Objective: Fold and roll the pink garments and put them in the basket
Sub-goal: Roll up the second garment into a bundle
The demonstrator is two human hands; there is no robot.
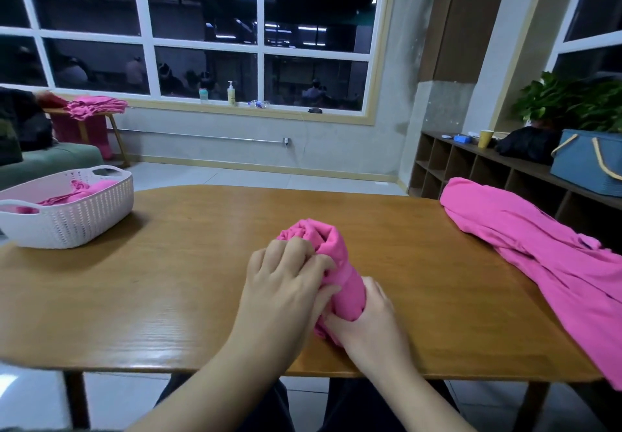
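A rolled pink garment (338, 266) lies on the wooden table (168, 280) near its front middle, its far end showing the spiral of the roll. My left hand (286, 276) grips the roll's left side with curled fingers. My right hand (367, 317) holds the near end from the right and below. A white woven basket (74, 219) stands at the table's far left with pink garments (80, 192) inside. A loose pink garment (545, 256) lies spread across the table's right side and hangs over the edge.
A pile of pink cloth (96, 106) rests on a small stand by the window at the back left. A low shelf (488, 169) with a blue bag (585, 162), a yellow cup and a plant runs along the right wall.
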